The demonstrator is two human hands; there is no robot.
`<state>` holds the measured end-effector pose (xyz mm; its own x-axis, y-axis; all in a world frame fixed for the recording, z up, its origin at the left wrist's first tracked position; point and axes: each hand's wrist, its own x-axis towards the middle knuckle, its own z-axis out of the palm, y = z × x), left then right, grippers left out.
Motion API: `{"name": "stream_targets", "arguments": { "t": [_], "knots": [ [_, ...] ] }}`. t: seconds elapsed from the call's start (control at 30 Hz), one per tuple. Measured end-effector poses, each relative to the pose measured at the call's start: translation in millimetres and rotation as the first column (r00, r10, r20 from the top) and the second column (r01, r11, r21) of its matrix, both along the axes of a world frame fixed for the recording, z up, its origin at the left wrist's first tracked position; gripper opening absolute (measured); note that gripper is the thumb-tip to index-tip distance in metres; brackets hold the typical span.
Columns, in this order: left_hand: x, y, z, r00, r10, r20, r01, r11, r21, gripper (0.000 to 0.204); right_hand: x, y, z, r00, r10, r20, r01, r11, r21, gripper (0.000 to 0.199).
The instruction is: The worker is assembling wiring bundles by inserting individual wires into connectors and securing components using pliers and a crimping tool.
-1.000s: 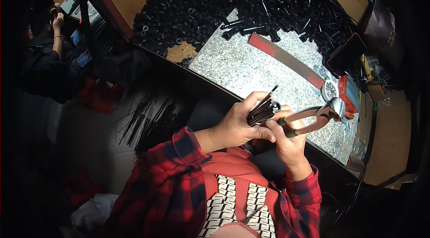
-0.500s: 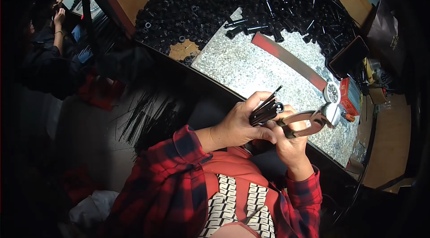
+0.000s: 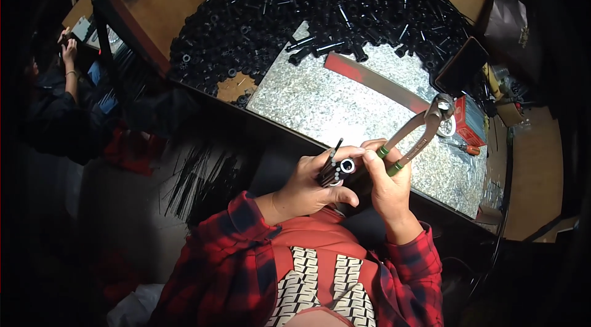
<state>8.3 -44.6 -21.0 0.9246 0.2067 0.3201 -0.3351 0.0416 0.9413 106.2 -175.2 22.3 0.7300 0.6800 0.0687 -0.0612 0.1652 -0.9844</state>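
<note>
My left hand (image 3: 298, 189) is closed around a bundle of thin dark rods (image 3: 327, 174), their ends pointing up and away from me. One rod sticks out beyond the others. Beside them in the same grip is a black tubular piece (image 3: 348, 166) with a pale ring at its open end. In my right hand (image 3: 389, 194) are end-cutting pincers (image 3: 420, 136) with green on their handles, the metal head raised up and to the right. My right thumb and fingertips lie close to the tube's end; whether they touch it, I cannot tell.
A large heap of black tubular parts (image 3: 265, 31) covers the far tabletop. On the speckled board (image 3: 295, 105) lies a red-and-brown flat bar (image 3: 369, 79). A red box (image 3: 470, 122) and a screwdriver (image 3: 469, 149) are at right. Dark rods (image 3: 197, 173) lie lower left; another person (image 3: 69, 74) sits far left.
The pincers have swung, so their head points farther away from me and the green handle parts show. The bundle in my left hand has tilted, showing its ends. The whole view has shifted slightly.
</note>
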Motion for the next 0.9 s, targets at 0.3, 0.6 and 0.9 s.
{"name": "stream_targets", "arguments": {
  "t": [0.3, 0.6, 0.9],
  "knots": [
    [-1.9, 0.5, -1.9, 0.997, -0.036, -0.061, 0.031, 0.997, -0.076, 0.081, -0.5, 1.0, -4.7, 0.998, 0.054, -0.009, -0.054, 0.998, -0.024, 0.011],
    [0.1, 3.3, -2.8, 0.999, 0.049, 0.004, -0.049, 0.998, -0.049, 0.082, -5.4, 5.2, 0.7, 0.99, 0.091, -0.112, -0.092, 0.996, -0.009, 0.007],
    [-1.5, 9.3, 7.4, 0.995, 0.065, -0.069, -0.069, 0.996, -0.056, 0.089, -11.5, 2.7, 7.2, 0.981, 0.174, 0.084, -0.173, 0.985, -0.026, 0.007]
  ]
}}
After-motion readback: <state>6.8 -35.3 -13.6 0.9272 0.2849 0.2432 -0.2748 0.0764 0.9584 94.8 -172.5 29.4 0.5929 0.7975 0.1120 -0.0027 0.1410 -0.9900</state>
